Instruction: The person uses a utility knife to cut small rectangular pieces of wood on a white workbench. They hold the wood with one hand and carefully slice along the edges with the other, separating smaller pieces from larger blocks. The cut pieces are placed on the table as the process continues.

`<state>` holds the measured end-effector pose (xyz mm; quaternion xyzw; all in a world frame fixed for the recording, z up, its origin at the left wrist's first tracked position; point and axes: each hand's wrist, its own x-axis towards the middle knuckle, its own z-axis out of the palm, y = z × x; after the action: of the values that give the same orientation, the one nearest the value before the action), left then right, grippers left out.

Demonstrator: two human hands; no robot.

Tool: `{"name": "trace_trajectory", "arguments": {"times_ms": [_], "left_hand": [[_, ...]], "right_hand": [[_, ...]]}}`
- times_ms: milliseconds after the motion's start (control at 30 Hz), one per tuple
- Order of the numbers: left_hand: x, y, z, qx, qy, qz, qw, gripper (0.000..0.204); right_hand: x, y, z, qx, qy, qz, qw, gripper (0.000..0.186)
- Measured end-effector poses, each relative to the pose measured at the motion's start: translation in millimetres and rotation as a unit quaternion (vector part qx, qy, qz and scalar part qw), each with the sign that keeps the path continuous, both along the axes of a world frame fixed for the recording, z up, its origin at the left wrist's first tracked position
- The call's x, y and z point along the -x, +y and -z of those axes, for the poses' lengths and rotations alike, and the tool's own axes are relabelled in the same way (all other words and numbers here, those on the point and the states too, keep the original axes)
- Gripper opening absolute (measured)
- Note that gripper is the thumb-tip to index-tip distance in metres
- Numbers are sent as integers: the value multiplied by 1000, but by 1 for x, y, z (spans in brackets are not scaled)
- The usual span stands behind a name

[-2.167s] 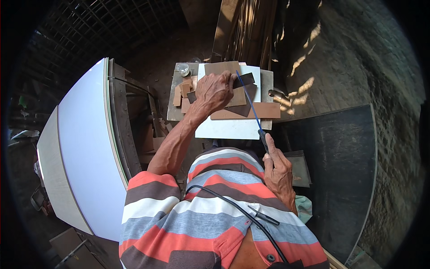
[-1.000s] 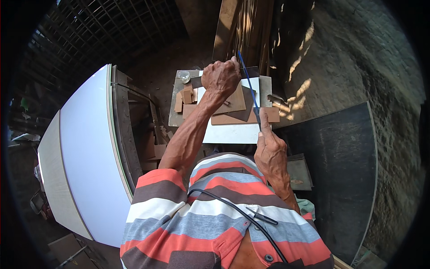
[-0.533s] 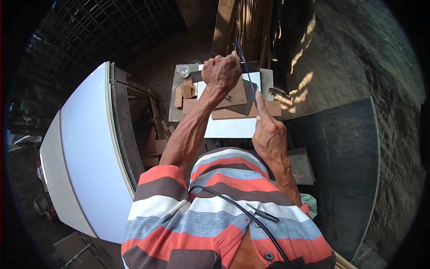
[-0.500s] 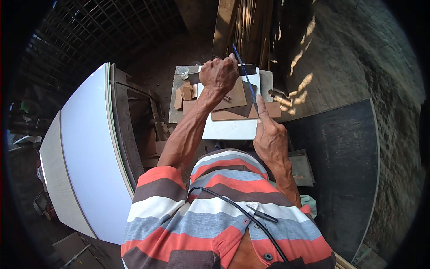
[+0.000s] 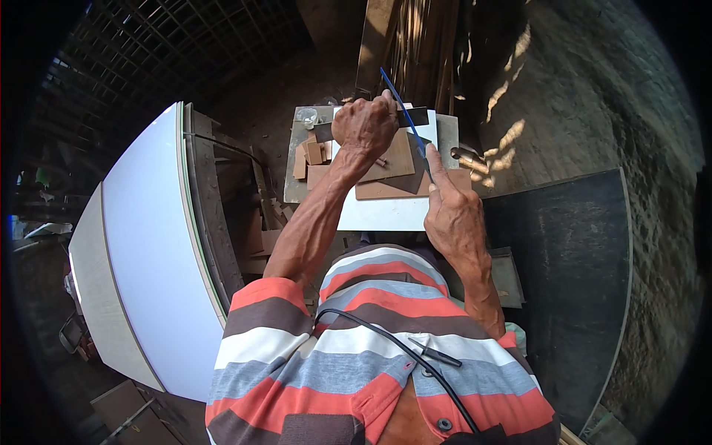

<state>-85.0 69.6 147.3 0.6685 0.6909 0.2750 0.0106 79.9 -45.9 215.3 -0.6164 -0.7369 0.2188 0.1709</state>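
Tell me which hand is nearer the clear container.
Left: the left hand is to the right of the clear container; the right hand is farther right and closer to the striped shirt.

We see a slim blue blade (image 5: pixel 401 108) that looks like smooth painted metal, and beside it a flat, dark strip (image 5: pixel 420 116) with a dull face. Under these, the brown board (image 5: pixel 399 156) looks like matt wood, as do the small blocks (image 5: pixel 314 153), while the white sheet (image 5: pixel 378 215) is smooth and pale. The tabletop (image 5: pixel 298 167) looks worn and dull; on it, the clear container (image 5: pixel 307 116) shines, though we cannot tell glass from plastic. We find the large white panel (image 5: pixel 152 245) smooth, the black board (image 5: pixel 564 274) matt and scuffed, the wall (image 5: pixel 601 119) rough, the striped shirt (image 5: pixel 348 363) soft cloth.
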Motion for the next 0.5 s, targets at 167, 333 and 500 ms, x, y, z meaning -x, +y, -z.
{"name": "trace_trajectory", "arguments": {"times_ms": [167,333,500], "left_hand": [[0,1,-4,-2,20,-1,1000,50],[17,6,9,-9,11,-43,999,52],[24,14,2,-10,-17,-34,999,51]], "right_hand": [[-5,-15,12,-52,16,-31,998,64],[-3,-16,10,-46,22,-44,998,70],[10,8,17,-76,-7,-59,995,66]]}}
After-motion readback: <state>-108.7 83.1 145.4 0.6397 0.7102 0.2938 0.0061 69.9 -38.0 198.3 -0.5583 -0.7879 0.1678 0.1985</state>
